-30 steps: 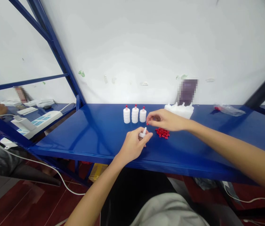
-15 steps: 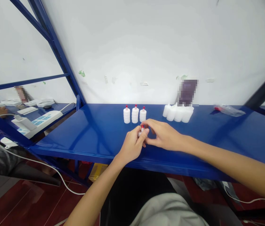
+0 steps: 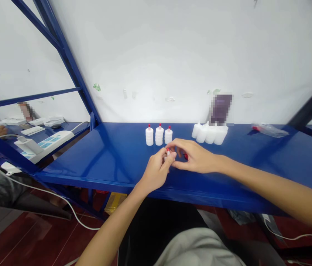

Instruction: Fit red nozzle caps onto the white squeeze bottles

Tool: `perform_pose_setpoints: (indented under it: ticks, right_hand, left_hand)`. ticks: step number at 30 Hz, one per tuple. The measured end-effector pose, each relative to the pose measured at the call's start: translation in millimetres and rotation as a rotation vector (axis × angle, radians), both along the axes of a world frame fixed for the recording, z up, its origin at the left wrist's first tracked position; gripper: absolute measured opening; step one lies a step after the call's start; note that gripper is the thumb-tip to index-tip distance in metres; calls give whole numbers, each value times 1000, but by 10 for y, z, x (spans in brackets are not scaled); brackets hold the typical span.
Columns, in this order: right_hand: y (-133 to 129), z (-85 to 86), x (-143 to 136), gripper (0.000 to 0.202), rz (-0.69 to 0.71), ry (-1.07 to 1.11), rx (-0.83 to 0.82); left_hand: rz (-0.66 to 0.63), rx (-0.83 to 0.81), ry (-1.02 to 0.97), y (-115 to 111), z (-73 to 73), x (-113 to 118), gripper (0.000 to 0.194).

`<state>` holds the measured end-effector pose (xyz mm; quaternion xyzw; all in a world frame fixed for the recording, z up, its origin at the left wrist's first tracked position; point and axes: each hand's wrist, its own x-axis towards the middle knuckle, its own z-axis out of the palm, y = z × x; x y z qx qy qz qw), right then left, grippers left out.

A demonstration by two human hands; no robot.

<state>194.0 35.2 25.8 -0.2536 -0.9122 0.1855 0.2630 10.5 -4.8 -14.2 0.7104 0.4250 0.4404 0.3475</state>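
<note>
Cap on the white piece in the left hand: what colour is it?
The cap is red; it shows best in the head view.

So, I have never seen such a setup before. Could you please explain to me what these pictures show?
There is no machine here: you see a person's two bare hands. One camera, worn on the head, looks forward and down at a blue table.

The left hand holds a white nozzle with a red cap on its tip; what is below is hidden. The right hand is close around it, but how firmly it touches is unclear. Small red pieces peek out behind the right hand.

Farther back stand three red-capped white bottles, then a cluster of white bottles, and a clear plastic bag at the right.
</note>
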Motion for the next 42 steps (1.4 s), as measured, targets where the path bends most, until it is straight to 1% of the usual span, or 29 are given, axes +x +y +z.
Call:
perform_pose_setpoints:
  ticks: [3,6,8,9,11,13,14,16,18,20,23,26,29,32,34,36,39,42]
  right_hand:
    - [35,2,26,28,43,146,-242]
    - [48,-34,-14,26,9,270,-453]
    - [56,-29,-57,25,17,315,-525]
    - [68,-8,-76,25,29,333,-526]
    - [127,72,-97,24,17,379,-445]
    - [245,182,-93,21,-81,401,-243]
    - [323,236,-86,19,-152,379,-111]
    - [500,319,-71,15,-284,262,136]
    - [672,351,-70,14,-369,154,266]
    - [805,333,-86,14,-418,119,295]
    - [909,257,-125,15,-460,89,282]
    - [922,200,-139,18,-453,45,244]
    - [878,230,-78,28,-428,58,197]
    - [796,337,100,33,-516,27,224]
    - [735,407,280,32,-595,-107,300]
    - [686,447,479,33,-642,-297,397]
    - [648,457,748,36,-647,-513,515]
    - [631,465,948,39,-645,-569,545]
  left_hand:
    - [57,6,-65,7,-6,-4,30]
    - [40,-24,-142,0,-2,-5,26]
    - [14,-37,-173,-7,3,-4,27]
    - [12,-39,-181,-11,5,-3,28]
    - [29,-45,-182,-15,8,-1,28]
    - [22,-56,-134,-19,15,-1,28]
    - [-2,-58,-83,-22,23,-3,29]
    - [-76,-42,59,-32,43,-7,36]
    - [-134,-14,196,-43,66,-12,41]
    - [-148,-6,264,-52,81,-16,41]
    - [-132,-8,275,-55,80,-24,40]
    - [-121,-9,278,-54,69,-33,41]
    - [-125,7,280,-51,71,-32,41]
    - [-158,66,287,-46,87,-21,40]
    - [-178,85,314,-45,98,-15,40]
    - [-180,75,338,-46,104,-15,40]
    - [-160,45,332,-55,107,-18,41]
    - [-135,19,310,-61,107,-17,42]
